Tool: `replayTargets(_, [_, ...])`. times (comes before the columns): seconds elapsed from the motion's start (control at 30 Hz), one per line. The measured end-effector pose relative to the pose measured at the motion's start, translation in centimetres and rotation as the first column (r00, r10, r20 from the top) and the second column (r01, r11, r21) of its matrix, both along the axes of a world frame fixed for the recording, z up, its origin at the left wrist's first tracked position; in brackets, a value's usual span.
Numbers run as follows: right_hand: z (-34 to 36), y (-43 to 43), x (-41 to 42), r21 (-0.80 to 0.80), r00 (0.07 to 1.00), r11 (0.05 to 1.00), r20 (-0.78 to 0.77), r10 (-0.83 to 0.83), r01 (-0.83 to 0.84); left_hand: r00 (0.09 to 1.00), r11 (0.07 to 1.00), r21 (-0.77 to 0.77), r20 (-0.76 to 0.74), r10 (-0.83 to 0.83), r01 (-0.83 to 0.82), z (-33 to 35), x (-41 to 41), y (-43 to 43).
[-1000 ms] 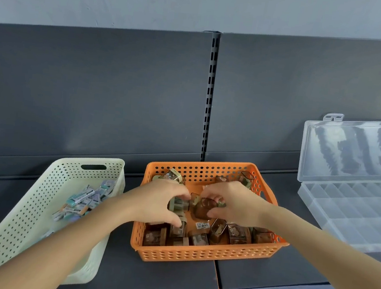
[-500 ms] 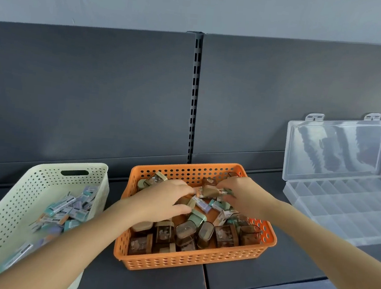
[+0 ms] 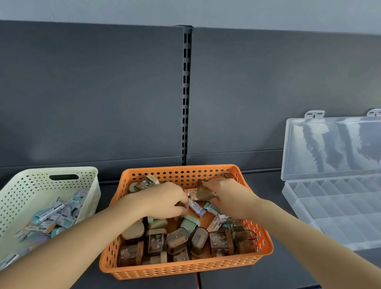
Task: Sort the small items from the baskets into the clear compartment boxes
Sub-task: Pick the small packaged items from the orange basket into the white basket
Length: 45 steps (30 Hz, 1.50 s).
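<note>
I judged the picking step in hand: in the orange basket (image 3: 172, 276) at lower centre, my right hand (image 3: 229, 198) pinched a brown item (image 3: 207, 193), my left hand (image 3: 164, 200) curled its fingers into the pile, contents indeterminable, and the next move required transfer to the open clear compartment box (image 3: 340, 219) at right.

- I see the left hand (image 3: 163, 202) and the right hand (image 3: 231, 197), both bare.
- Left forearm (image 3: 70, 242): bare from wrist to the near-left frame edge.
- Right forearm (image 3: 314, 245): bare from wrist to the near-right frame edge.
</note>
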State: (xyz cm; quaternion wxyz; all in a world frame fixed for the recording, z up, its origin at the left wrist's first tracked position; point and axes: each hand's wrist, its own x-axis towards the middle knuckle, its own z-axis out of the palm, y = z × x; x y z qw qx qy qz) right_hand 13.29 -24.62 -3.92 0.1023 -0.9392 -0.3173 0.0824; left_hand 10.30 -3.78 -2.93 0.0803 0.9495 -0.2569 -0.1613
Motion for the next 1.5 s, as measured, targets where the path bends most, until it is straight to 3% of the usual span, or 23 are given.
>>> replayTargets(0.27, [-0.1, 2.0, 0.4, -0.206, 0.994, 0.976, 0.071, 0.083, -0.067, 0.981, 0.982, -0.170, 0.162, 0.110, -0.082, 1.1, 0.0, 1.2])
replayTargets(0.57, [0.3, 1.3, -0.5, 0.232, 0.995, 0.970, 0.078, 0.058, -0.075, 0.958, 0.967, -0.212, 0.219, 0.187, -0.140, 1.5, -1.5, 2.8])
replayTargets(0.77, [1.0, 2.9, -0.6, 0.140, 0.979, 0.987, -0.176, 0.106, -0.082, 0.946, 0.962, -0.218, 0.240, 0.216, -0.164, 1.8, -2.6, 3.9])
replayTargets(0.93, [0.6, 3.3, -0.5, -0.062, 0.982, 0.985, -0.106, 0.155, -0.162, 0.947, 0.960, -0.224, 0.233, 0.220, -0.168, 1.7, -3.4, 4.6])
replayTargets(1.03, [0.5, 3.0, -0.3, -0.099, 0.989, 0.988, -0.104, 0.109, -0.119, 0.950, 0.959, -0.223, 0.217, 0.224, -0.175, 1.6, -3.7, 4.9])
replayTargets(1.17, [2.1, 2.8, -0.4, 0.094, 0.997, 0.996, -0.081, 0.000, 0.008, 0.953, 0.964, -0.208, 0.218, 0.211, -0.166, 1.4, -4.0, 5.7])
replayTargets(1.27, [3.4, 3.9, -1.7, 0.273, 0.967, 0.959, -0.253, -0.012, 0.083, 0.953, 0.961, -0.217, 0.211, 0.220, -0.173, 1.3, -4.0, 6.5])
replayTargets(1.37, [3.3, 6.1, -3.6, 0.266, 0.932, 0.964, -0.355, 0.070, 0.029, 0.954, 0.955, -0.243, 0.203, 0.222, -0.171, 1.3, -4.1, 6.9])
replayTargets(1.5, [2.6, 7.5, -4.7, 0.236, 0.927, 0.971, -0.351, 0.132, -0.049, 0.953, 0.953, -0.260, 0.217, 0.212, -0.153, 1.3, -4.2, 7.1])
